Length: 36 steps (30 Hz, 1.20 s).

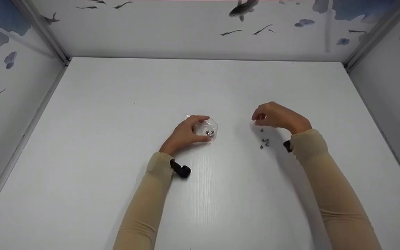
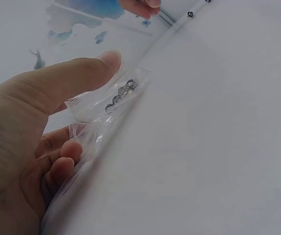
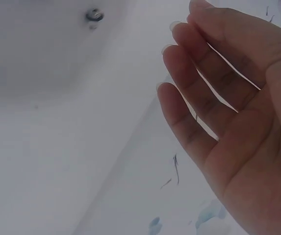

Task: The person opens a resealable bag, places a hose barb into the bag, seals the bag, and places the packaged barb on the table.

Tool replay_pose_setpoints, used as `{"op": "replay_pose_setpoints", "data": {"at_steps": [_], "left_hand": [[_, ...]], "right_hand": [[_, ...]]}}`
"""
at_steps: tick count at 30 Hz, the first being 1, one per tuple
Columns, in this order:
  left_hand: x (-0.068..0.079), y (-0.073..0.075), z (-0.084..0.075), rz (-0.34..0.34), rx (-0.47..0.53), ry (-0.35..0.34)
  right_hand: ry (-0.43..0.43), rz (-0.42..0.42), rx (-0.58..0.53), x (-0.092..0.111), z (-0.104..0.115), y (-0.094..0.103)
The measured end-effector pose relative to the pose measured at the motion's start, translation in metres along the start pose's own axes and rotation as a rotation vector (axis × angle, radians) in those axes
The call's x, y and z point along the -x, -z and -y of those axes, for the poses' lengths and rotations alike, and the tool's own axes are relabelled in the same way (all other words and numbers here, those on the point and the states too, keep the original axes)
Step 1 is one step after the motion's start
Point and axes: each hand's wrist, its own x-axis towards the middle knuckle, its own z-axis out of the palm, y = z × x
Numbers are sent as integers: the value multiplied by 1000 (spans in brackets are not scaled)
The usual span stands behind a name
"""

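My left hand [image 1: 186,133] curves round a clear plastic bag [image 1: 215,122], thumb on the near side and fingers on the far side. Several small shiny metal pieces [image 1: 209,133] lie inside the bag. In the left wrist view the bag [image 2: 93,134] stretches between thumb and curled fingers, with the metal pieces [image 2: 121,94] in a row. My right hand [image 1: 278,116] hovers over the table beside several loose metal pieces [image 1: 265,140]. The right wrist view shows this hand [image 3: 233,98] with gently bent fingers, thumb tip close to the index finger, nothing visible between them.
A white table [image 1: 116,139] lies under both hands, bounded by a back wall [image 1: 172,34] and side panels printed with fish and blue patches. Black wrist-worn cameras, one seen at the left cuff [image 1: 182,171], stick out from the beige sleeves [image 1: 148,208].
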Motion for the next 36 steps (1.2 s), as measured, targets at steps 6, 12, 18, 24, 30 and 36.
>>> {"op": "replay_pose_setpoints", "data": {"at_steps": [6,12,18,24,30,36], "left_hand": [[0,1,-2,8,-9,6],[0,0,-1,2,1,7],[0,0,-1,-1,12,11],[-2,-1,1,2,3,17],[-1,-1,1,0,1,20],[-1,-1,1,4,-1,25]], "right_hand": [[-64,49,28,6,-13,-2],[-73,81,50,9,-20,-6],[-53,79,58,9,-23,-10],[-33,66,87,8,-22,-12],[-48,65,96,7,-20,-13],[-81,88,139,6,-17,-14]]}}
